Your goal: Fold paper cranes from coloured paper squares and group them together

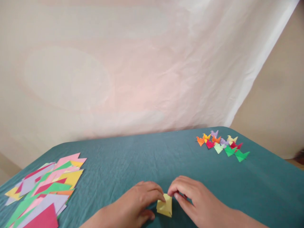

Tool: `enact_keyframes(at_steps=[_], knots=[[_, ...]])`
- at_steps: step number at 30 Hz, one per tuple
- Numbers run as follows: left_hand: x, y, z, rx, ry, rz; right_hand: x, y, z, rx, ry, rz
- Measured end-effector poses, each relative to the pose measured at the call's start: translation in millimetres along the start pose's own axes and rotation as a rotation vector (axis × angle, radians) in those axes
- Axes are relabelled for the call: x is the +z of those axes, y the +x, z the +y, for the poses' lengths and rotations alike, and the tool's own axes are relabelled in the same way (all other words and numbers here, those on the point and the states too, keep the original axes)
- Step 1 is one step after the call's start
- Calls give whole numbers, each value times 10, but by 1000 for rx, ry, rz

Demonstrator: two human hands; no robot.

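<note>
A small folded square of yellow paper (165, 207) lies on the cloth near the front edge, between my hands. From the left, my left hand (140, 202) rests a fingertip on top of the paper; its thumb is apart, beside the paper's lower left. My right hand (194, 199) is at the paper's upper right corner. Its thumb and index fingertips are drawn close together in a pinch; whether a bit of the paper is between them cannot be made out.
A dark green cloth covers the table (133, 161). Overlapping coloured paper sheets (47, 183) lie at the left. Several small folded paper birds (218, 144) stand in rows at the back right. A pale sheet (133, 69) hangs behind the table.
</note>
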State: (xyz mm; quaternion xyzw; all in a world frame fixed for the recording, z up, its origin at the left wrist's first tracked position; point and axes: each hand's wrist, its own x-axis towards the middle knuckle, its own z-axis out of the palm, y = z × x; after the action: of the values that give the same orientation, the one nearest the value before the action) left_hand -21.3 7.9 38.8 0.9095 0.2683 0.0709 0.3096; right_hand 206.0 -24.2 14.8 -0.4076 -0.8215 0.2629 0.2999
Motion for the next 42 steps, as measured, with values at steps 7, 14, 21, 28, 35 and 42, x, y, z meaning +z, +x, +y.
enact_keyframes(at_steps=[7,14,21,28,35,42], knots=[[152,83,-158,97,52,87,142,-265,114,-57,-92,16],[547,102,-176,143,373,276,367,-367,204,-130,-294,53],[715,12,-143,86,354,413,486,-381,241,-144,-333,142],[724,4,-164,24,217,479,556,-373,238,-114,-426,168],[725,6,-150,17,215,435,567,-340,241,-8,-398,155],[679,16,-107,-128,152,415,545,-353,208,10,-332,140]])
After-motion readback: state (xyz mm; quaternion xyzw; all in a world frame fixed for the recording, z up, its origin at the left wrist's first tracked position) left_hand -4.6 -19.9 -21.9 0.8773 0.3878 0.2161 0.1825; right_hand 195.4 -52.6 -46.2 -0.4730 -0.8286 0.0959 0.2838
